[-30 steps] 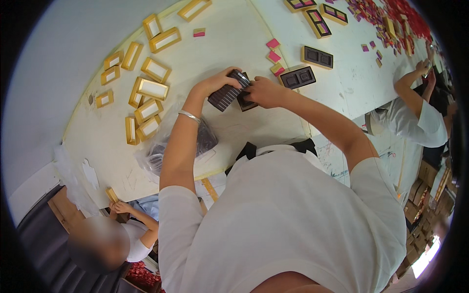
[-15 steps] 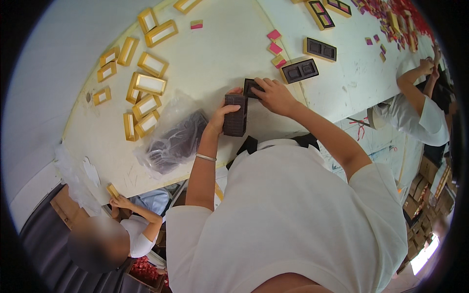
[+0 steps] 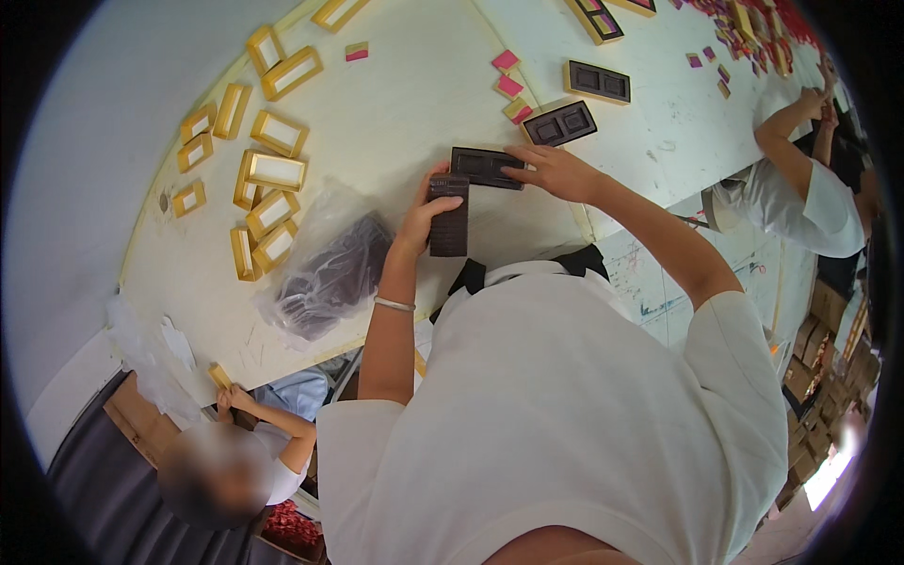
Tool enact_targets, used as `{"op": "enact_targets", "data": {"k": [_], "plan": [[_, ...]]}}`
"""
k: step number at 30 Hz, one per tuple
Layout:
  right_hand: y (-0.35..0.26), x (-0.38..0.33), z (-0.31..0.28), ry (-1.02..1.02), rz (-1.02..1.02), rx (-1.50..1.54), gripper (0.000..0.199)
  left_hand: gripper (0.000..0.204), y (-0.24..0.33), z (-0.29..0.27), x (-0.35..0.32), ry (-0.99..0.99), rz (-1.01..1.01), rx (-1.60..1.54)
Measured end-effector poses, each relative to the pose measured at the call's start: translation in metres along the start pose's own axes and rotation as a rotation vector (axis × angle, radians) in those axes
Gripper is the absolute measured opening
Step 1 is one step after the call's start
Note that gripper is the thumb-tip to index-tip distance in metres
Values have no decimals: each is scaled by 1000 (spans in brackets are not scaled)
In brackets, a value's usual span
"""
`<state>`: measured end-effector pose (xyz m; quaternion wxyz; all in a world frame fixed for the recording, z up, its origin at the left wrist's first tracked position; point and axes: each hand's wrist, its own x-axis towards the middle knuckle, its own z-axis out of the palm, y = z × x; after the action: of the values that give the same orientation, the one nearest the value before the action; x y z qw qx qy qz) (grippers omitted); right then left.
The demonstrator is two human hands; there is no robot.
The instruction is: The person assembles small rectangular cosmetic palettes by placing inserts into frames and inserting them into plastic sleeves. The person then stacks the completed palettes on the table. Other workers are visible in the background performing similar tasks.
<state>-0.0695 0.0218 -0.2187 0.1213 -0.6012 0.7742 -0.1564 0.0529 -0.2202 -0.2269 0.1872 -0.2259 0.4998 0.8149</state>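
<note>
My left hand [image 3: 428,221] is wrapped round a stack of dark brown moulded plastic trays [image 3: 449,231], its thumb across the top. Just beyond the stack lies a single dark two-compartment tray [image 3: 482,168]. My right hand [image 3: 560,172] has its fingers on the right end of this tray, some along the far side and some over the nearer part. Left-hand fingertips reach up close to the tray's left end; whether they touch it is hidden. A clear plastic bag [image 3: 330,273] with more dark trays rests beside my left forearm.
Several gold-rimmed open boxes [image 3: 278,171] spread over the left of the white table [image 3: 395,104]. Two gold boxes with dark trays [image 3: 560,122] stand at the right, near pink-and-gold small packets [image 3: 509,86]. Co-workers [image 3: 273,428] sit at lower left and far right.
The single tray, mostly covered by my right hand before, now lies longways in view. My right hand has slid right to its end. The stack has turned slightly in my left hand.
</note>
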Motion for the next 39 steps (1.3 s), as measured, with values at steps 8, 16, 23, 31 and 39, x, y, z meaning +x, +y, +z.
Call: {"op": "enact_targets", "data": {"k": [8,16,23,31,39], "plan": [[24,14,10,8,-301,-200,42,60,1,-1,0,-3,-71,-52],[30,24,-2,-80,-409,-253,41,64,-2,3,0,85,-50,-56],[23,32,2,-180,-240,-149,39,64,-6,1,0,83,-17,22],[-18,32,27,37,186,-1,24,60,-7,19,-2,12,-37,-147],[91,-105,-33,-25,256,-159,21,63,-4,48,10,-137,-28,-462]]}}
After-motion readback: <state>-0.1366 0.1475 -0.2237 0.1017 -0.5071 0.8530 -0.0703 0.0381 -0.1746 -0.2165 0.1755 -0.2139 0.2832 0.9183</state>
